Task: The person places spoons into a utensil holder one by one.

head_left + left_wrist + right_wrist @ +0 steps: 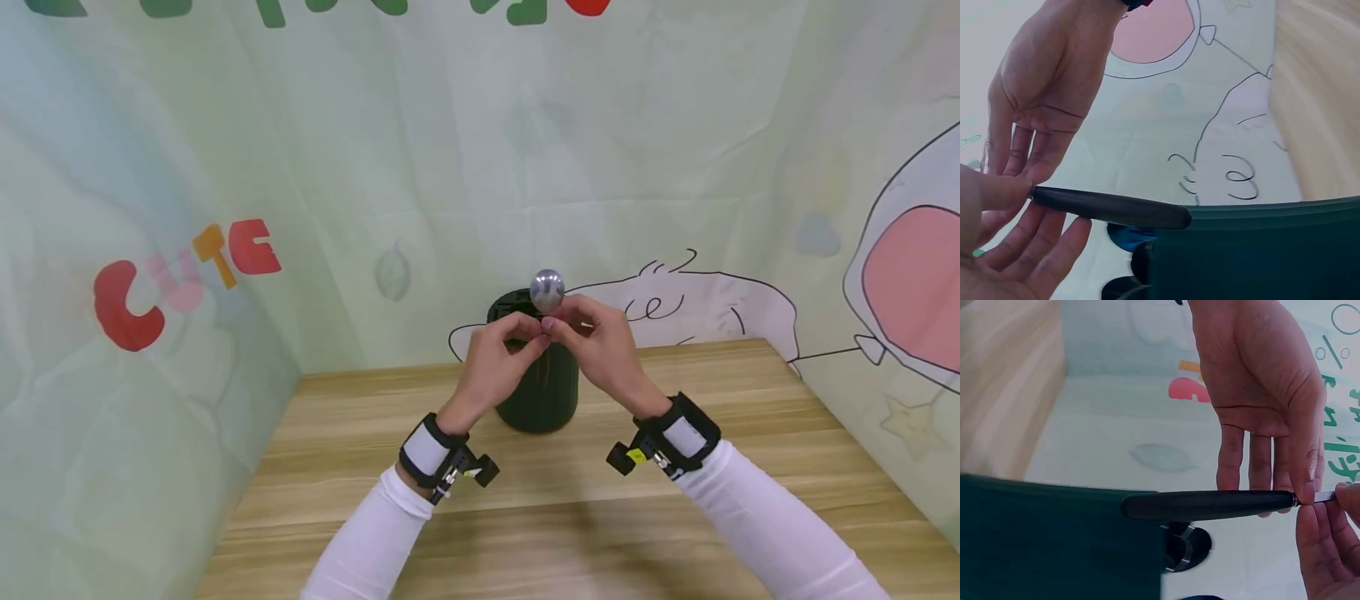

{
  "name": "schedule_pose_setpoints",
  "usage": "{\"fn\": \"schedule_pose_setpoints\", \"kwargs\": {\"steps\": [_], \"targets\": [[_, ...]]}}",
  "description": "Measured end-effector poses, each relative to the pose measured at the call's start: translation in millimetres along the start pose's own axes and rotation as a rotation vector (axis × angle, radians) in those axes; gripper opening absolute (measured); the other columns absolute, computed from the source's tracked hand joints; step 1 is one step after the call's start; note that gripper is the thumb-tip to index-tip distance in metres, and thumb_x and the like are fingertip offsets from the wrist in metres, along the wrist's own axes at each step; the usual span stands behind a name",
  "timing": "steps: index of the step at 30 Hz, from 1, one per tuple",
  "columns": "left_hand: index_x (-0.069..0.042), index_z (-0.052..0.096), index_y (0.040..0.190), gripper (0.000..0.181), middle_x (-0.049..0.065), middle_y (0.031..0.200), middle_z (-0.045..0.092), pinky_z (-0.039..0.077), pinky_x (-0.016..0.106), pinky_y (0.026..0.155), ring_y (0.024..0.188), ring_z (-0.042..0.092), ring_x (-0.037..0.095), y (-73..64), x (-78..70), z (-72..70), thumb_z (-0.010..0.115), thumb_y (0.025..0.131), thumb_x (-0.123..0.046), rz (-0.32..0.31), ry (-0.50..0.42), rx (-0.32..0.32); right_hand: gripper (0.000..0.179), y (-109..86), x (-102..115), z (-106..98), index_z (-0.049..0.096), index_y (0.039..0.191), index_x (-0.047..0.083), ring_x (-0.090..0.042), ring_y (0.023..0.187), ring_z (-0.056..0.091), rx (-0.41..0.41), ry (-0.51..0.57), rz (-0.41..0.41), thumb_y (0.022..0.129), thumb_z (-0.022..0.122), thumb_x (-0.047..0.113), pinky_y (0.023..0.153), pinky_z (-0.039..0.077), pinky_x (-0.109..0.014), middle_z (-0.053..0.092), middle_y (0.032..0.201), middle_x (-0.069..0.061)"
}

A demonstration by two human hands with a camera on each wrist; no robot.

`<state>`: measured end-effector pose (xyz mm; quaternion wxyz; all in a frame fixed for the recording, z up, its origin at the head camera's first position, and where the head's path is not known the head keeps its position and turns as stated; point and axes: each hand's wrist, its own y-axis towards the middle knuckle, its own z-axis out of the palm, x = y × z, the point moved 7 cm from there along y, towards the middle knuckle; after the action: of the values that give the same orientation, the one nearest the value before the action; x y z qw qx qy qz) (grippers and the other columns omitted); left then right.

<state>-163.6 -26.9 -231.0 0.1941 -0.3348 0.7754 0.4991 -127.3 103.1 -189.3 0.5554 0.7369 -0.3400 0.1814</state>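
Observation:
Held bowl-up in front of the dark green container [534, 410] is a spoon [547, 290] with a round shiny metal bowl. Its black handle [1110, 207] hangs below the fingers. With thumb and finger, my left hand [497, 360] pinches the neck, where handle meets metal. My right hand [606, 354] pinches the metal stem [1324, 496] just under the bowl, its fingertips right beside the left ones. In the right wrist view, the other fingers of my left hand [1260, 381] extend loosely behind the handle.
The container stands at the back of a wooden table [360, 450], close to a printed cloth backdrop [450, 150]. Several dark rounded pieces [1188, 547] show beside its rim in the wrist views. Cloth also hangs along the left and right sides.

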Motion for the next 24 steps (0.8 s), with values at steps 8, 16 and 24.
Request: {"fn": "schedule_pose_setpoints", "kwargs": {"steps": [8,16,24], "targets": [[-0.014,0.065,0.093,0.012,-0.004,0.089,0.066,0.053,0.026,0.063,0.082,0.059,0.003,31.9,-20.9,-10.5,0.064,0.087,-0.024,0.109,0.047,-0.064,0.007,26.1,18.9,-13.6,0.062,0.092,-0.002,-0.020,0.087,0.061,-0.063,-0.045,-0.095,0.085,0.062,-0.001,0.074,0.053,-0.040,0.062,0.085,-0.014],[-0.015,0.065,0.093,0.007,-0.004,0.090,0.066,0.053,0.027,0.066,0.083,0.059,0.003,49.4,-17.0,-8.2,0.063,0.088,-0.020,0.122,0.060,-0.081,0.006,37.2,12.0,-17.3,0.062,0.091,-0.003,-0.020,0.086,0.061,-0.111,-0.041,-0.114,0.086,0.061,0.000,0.074,0.054,-0.035,0.062,0.087,-0.015],[-0.014,0.064,0.093,0.007,-0.003,0.090,0.066,0.053,0.027,0.067,0.083,0.058,0.004,50.4,4.6,1.0,0.064,0.087,-0.017,0.092,0.074,-0.069,0.005,37.3,-15.4,-10.7,0.062,0.090,-0.001,-0.018,0.086,0.059,-0.094,-0.043,-0.082,0.086,0.062,0.003,0.073,0.054,-0.038,0.062,0.089,-0.012]]}}
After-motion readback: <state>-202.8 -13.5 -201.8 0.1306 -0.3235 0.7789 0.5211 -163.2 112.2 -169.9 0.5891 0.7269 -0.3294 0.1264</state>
